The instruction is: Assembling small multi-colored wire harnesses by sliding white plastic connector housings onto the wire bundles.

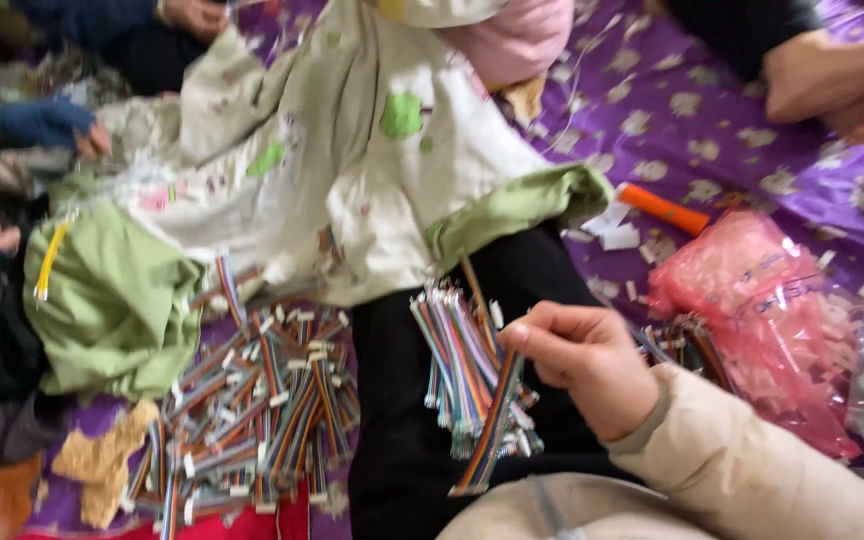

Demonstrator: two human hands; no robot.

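Observation:
My right hand (584, 362), in a cream sleeve, comes in from the lower right and pinches a bundle of multicoloured ribbon cables (472, 385) with white connector ends. The bundle hangs fanned out over a black trouser leg (397, 440). To its left, a large loose pile of the same ribbon cables (252, 410) lies on the purple patterned cloth (652, 110). A smaller cluster of cables (687, 345) sits just right of my hand. My left hand is not in view.
A pink plastic bag (752, 310) of small white parts lies at right, an orange tube (664, 208) beyond it. A cream and green garment (372, 160) drapes across the middle. Other people's hands are at top right (832, 80) and far left (92, 135).

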